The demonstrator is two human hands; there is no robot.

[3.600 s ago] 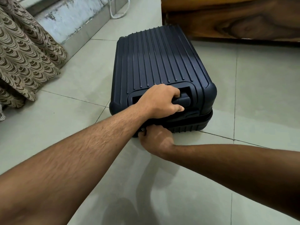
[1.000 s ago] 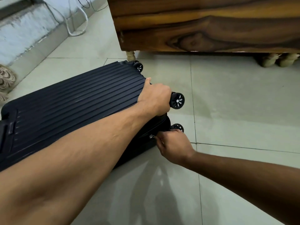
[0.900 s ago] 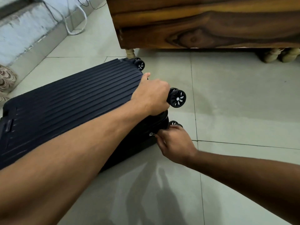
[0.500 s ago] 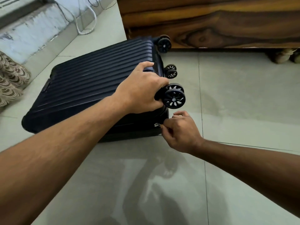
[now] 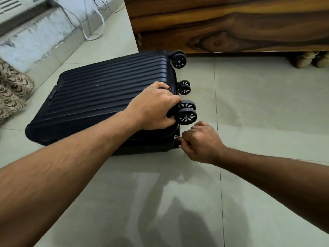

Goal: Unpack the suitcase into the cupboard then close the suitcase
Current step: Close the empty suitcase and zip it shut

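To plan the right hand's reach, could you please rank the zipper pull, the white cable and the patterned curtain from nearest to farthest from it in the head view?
From the right hand:
1. zipper pull, pinched at the suitcase corner.
2. white cable, far up-left by the wall.
3. patterned curtain, at the left edge.

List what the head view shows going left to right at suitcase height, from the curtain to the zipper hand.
patterned curtain → navy suitcase → left hand gripping its wheel-end corner → wheels → right hand pinching the zipper pull.
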